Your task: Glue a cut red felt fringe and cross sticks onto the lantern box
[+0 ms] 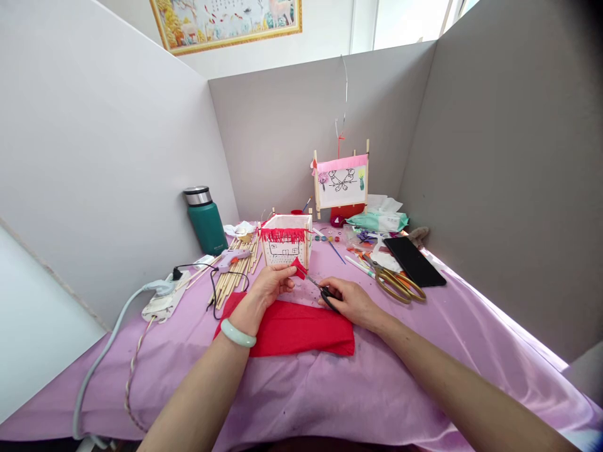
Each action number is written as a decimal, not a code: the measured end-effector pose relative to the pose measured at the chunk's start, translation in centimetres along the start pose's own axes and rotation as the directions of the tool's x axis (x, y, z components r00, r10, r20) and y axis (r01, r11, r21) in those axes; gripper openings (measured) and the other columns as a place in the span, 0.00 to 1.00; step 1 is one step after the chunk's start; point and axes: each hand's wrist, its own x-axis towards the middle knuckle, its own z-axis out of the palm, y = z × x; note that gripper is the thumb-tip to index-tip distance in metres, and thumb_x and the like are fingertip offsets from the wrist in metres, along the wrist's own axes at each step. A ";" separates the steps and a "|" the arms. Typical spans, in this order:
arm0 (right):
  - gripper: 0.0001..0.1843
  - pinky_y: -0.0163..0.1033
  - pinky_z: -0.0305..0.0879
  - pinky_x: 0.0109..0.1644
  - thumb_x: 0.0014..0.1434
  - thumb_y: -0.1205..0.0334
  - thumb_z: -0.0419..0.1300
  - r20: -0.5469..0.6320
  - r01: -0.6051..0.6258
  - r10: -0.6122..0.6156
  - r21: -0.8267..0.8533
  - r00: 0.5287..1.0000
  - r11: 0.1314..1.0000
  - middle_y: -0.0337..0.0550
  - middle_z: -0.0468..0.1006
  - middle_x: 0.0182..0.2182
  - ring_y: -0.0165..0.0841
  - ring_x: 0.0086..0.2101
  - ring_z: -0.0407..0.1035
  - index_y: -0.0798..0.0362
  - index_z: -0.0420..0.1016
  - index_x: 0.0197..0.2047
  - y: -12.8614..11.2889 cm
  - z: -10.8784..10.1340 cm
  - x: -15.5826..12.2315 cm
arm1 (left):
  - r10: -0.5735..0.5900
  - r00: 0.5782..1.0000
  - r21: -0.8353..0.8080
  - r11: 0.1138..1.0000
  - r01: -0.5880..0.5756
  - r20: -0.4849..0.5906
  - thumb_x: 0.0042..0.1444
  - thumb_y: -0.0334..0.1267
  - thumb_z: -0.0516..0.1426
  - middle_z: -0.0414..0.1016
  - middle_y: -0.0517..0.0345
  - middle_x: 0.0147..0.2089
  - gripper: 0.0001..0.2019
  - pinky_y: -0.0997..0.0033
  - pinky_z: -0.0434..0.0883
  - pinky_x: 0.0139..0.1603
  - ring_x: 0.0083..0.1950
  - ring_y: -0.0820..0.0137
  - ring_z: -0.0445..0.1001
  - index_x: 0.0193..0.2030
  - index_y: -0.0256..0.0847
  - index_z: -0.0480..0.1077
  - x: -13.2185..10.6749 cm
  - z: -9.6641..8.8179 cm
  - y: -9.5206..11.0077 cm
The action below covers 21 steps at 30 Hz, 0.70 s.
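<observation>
Forearms (202, 383) foremost, left hand (272, 284) pinches red scrap (299, 269), right hand (349, 302) (curled) grips black-handled scissors (325, 292).

Folded red sheet (301, 331): matt, cloth-like | small black-handled scissors (325, 292): smooth plastic, metal blades | purple cloth-covered surface (301, 392): satiny sheen | thin pale sticks (232, 289): bare wood | teal bottle (207, 227): matt, metal-collared

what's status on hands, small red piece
Left hand pinching red piece. Right hand gripping black-handled scissors, blades at piece. Red cloth under left wrist; fringed box beyond.
</observation>
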 end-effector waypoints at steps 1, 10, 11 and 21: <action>0.18 0.30 0.53 0.29 0.54 0.51 0.61 0.000 0.000 0.000 -0.003 1.000 1.000 0.37 0.72 0.26 0.27 0.24 0.60 0.52 0.73 0.45 0.0 0.0 0.0 | -0.001 1.000 0.002 1.000 0.001 0.000 0.48 0.29 0.63 0.70 0.59 0.19 0.02 0.79 0.65 0.20 0.18 0.76 0.67 0.30 0.32 0.75 0.0 0.0 0.0; 0.16 0.31 0.52 0.29 0.53 0.54 0.62 -0.007 -0.011 0.011 -0.017 1.000 1.000 0.36 0.71 0.25 0.26 0.24 0.60 0.52 0.74 0.44 -0.2 -0.1 -0.1 | -0.012 1.000 0.014 1.000 0.012 -0.013 0.46 0.29 0.64 0.71 0.59 0.21 0.04 0.79 0.65 0.20 0.18 0.77 0.67 0.30 0.32 0.74 -0.2 0.2 0.2; 0.16 0.31 0.53 0.29 0.53 0.54 0.62 -0.007 -0.014 0.014 -0.011 1.000 1.000 0.36 0.71 0.25 0.26 0.24 0.60 0.52 0.74 0.44 -0.1 -0.1 -0.1 | -0.012 1.000 0.011 1.000 0.012 -0.015 0.46 0.29 0.64 0.70 0.59 0.21 0.04 0.79 0.65 0.20 0.18 0.77 0.67 0.30 0.33 0.74 -0.1 0.1 0.2; 0.19 0.31 0.55 0.29 0.53 0.51 0.61 0.011 -0.007 0.007 0.013 1.000 1.000 0.36 0.71 0.26 0.27 0.25 0.61 0.52 0.73 0.45 -0.1 -0.4 -0.2 | 0.023 0.994 -0.133 0.990 -0.037 -0.108 0.47 0.28 0.64 0.70 0.63 0.21 0.06 0.79 0.65 0.20 0.17 0.79 0.66 0.29 0.34 0.70 0.3 -0.2 0.1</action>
